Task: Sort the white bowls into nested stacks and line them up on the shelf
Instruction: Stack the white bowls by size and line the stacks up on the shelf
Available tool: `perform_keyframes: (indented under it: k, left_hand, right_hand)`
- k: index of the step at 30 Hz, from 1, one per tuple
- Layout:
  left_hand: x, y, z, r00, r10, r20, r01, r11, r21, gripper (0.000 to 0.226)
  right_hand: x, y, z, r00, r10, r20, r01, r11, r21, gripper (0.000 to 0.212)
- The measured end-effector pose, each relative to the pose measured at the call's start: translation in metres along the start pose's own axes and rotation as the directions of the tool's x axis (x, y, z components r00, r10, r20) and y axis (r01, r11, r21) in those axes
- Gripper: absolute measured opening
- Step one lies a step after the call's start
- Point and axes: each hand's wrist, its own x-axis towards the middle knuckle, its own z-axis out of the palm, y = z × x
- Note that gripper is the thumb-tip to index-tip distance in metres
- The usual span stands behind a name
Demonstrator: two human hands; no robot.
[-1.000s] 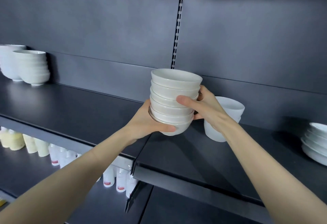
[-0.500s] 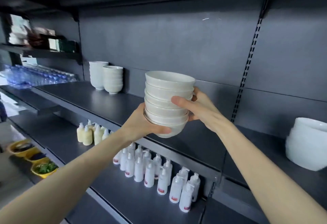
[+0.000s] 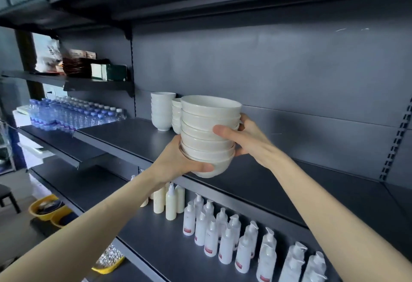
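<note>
I carry a nested stack of several white bowls (image 3: pixel 207 134) in the air above the front of the dark shelf (image 3: pixel 138 139). My left hand (image 3: pixel 178 163) cups the bottom bowl from the left, thumb curled under it. My right hand (image 3: pixel 243 141) grips the stack's right side, thumb across the middle bowls. Two other stacks stand at the back of the shelf: a taller one (image 3: pixel 161 110) and, to its right, a second one (image 3: pixel 176 114) partly hidden behind the carried stack.
Water bottles (image 3: pixel 73 114) fill the shelf section to the left. White pump bottles (image 3: pixel 223 237) and cream bottles (image 3: pixel 170 201) line the shelf below. Boxes and dark plates (image 3: pixel 89 67) sit on a higher left shelf. Yellow basins (image 3: pixel 49 210) lie on the floor.
Both hands have carried the stack to the left along the shelf. The two standing stacks now sit just behind it, and the bowls at the right have left view.
</note>
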Motion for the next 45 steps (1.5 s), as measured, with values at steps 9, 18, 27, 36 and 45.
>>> perform_keyframes:
  k: [9, 18, 27, 36, 45]
  left_hand:
    - [0.098, -0.068, -0.06, 0.996, 0.021, 0.09, -0.019, 1.0, -0.019, 0.064]
    - [0.196, -0.132, -0.096, 0.975, 0.048, 0.219, -0.03, 0.996, -0.083, 0.059]
    - [0.272, -0.201, -0.112, 0.908, 0.05, 0.416, 0.003, 0.992, -0.125, 0.075]
    - [0.302, -0.226, -0.104, 0.855, 0.105, 0.508, -0.021, 0.986, -0.168, 0.065]
    - [0.319, -0.238, -0.088, 0.857, 0.114, 0.502, 0.0, 0.975, -0.222, 0.068]
  right_hand:
    - [0.11, 0.035, 0.03, 0.997, 0.026, -0.077, -0.028, 0.999, -0.029, 0.062]
    - [0.196, 0.066, 0.038, 0.976, 0.083, -0.202, -0.095, 0.994, -0.053, 0.061]
    - [0.239, 0.109, 0.058, 0.879, 0.177, -0.442, -0.231, 0.97, -0.071, 0.064]
    - [0.249, 0.128, 0.058, 0.808, 0.189, -0.558, -0.298, 0.948, -0.11, 0.068]
    - [0.262, 0.139, 0.04, 0.83, 0.171, -0.531, -0.285, 0.948, -0.139, 0.069]
